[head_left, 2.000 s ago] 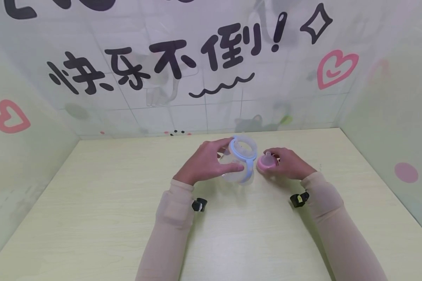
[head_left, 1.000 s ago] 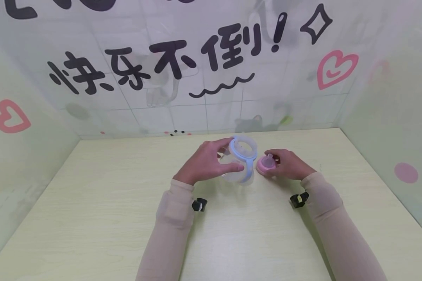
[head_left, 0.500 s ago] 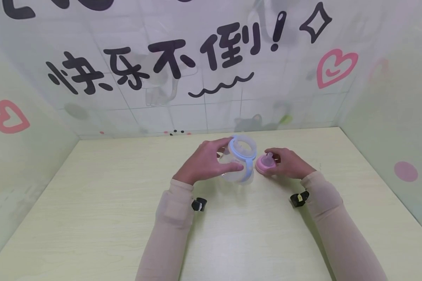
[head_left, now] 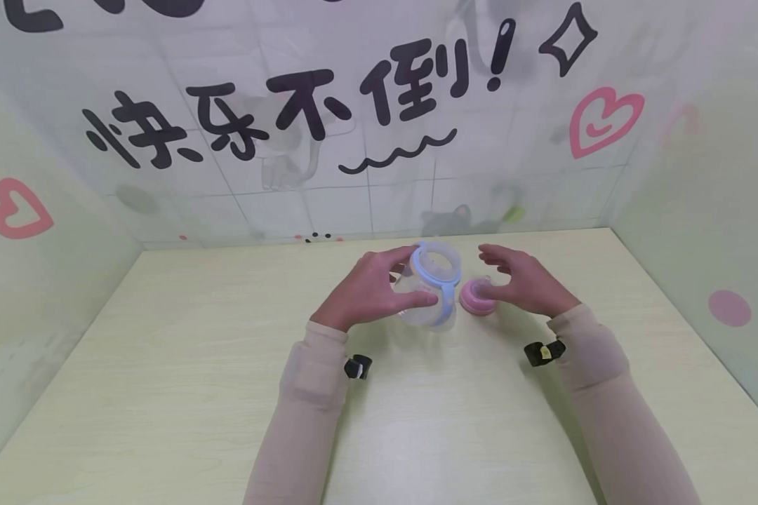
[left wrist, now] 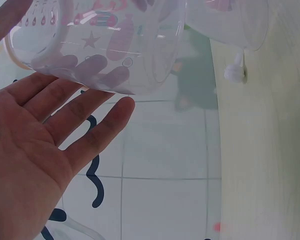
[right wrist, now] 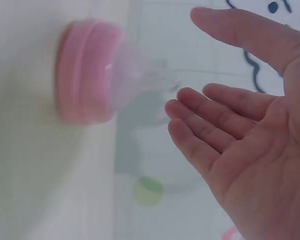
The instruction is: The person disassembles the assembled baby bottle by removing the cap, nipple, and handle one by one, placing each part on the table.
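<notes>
My left hand (head_left: 373, 291) grips a clear baby bottle (head_left: 417, 313), thumb on the near side and fingers on the far side. The bottle is tilted, its open top edged by a light blue collar (head_left: 447, 283) with a blue handle strip. In the left wrist view, pink prints show on the bottle wall (left wrist: 102, 37). A pink bottle cap with a clear teat (head_left: 478, 301) stands upright on the table, right of the bottle. Beside it is my right hand (head_left: 527, 284), fingers loosely extended and apart from the pink cap (right wrist: 90, 72) in the right wrist view.
The pale wood table (head_left: 196, 379) is bounded by a back wall (head_left: 335, 210) and two side walls with printed decorations. In the left wrist view, a clear rounded plastic piece (left wrist: 235, 22) and a small white ball-ended tube (left wrist: 235, 72) appear near the table.
My right hand has let go of the pink cap and drawn back up and to the right. The cap stays on the table; my left hand and the bottle have hardly moved.
</notes>
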`<action>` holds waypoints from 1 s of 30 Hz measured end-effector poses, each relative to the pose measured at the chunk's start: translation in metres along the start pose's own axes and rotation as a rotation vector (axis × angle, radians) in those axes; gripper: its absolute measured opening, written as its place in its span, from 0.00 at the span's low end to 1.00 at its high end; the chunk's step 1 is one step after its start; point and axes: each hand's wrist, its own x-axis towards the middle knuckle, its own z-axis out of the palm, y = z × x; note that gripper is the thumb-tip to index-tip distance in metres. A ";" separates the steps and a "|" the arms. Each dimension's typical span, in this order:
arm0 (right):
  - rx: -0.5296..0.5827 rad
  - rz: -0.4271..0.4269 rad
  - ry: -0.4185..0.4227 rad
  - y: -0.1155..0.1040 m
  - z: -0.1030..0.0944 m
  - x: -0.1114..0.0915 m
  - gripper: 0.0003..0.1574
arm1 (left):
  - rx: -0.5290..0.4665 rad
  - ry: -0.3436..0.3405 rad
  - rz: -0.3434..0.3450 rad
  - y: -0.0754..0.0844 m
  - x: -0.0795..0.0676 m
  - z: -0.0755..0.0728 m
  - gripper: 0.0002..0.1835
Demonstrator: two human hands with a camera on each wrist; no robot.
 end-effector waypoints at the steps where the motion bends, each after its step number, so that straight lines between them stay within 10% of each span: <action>1: 0.012 -0.019 0.018 -0.004 -0.001 0.000 0.47 | 0.002 0.001 0.001 0.000 0.000 0.000 0.34; 14: 0.226 -0.263 0.054 -0.044 -0.008 -0.012 0.51 | 0.019 0.007 -0.004 0.003 -0.001 -0.001 0.33; 30: 0.367 -0.265 -0.005 -0.052 0.008 -0.011 0.63 | 0.018 0.018 0.037 0.003 0.000 0.000 0.33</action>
